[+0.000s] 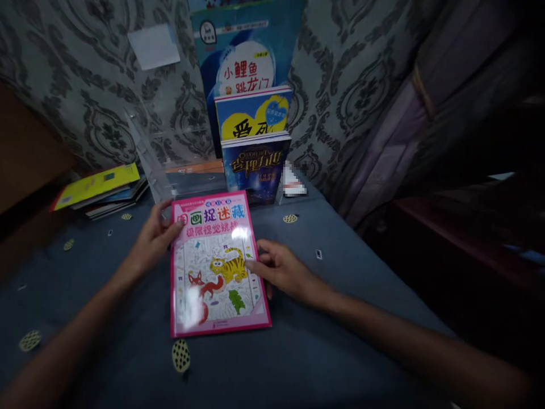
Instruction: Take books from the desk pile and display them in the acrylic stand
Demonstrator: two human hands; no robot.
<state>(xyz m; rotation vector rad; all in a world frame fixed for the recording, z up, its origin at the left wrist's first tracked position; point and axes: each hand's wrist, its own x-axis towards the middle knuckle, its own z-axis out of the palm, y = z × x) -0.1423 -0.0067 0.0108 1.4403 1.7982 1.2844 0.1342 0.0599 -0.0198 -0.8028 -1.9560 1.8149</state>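
Note:
A pink-bordered children's picture book [213,307] is held between my two hands, its cover with a tiger and a fox facing me. My left hand [155,233] grips its upper left edge, thumb on the cover. On the right edge my right hand [283,267] pinches it, thumb on top and fingers behind. Just beyond stands a clear acrylic rack [147,153] with books in its right part: a dark blue book [255,165], a blue and yellow book [251,113] and a tall teal book [247,40] at the back. The rack's left part shows an orange strip low down.
A pile of books [104,184] with a yellow one on top lies at the left. The table [332,346] has a blue-grey cloth with yellow dotted shapes. Behind are a patterned curtain [353,62] and a white card [154,46]. The table's edge slopes away at right.

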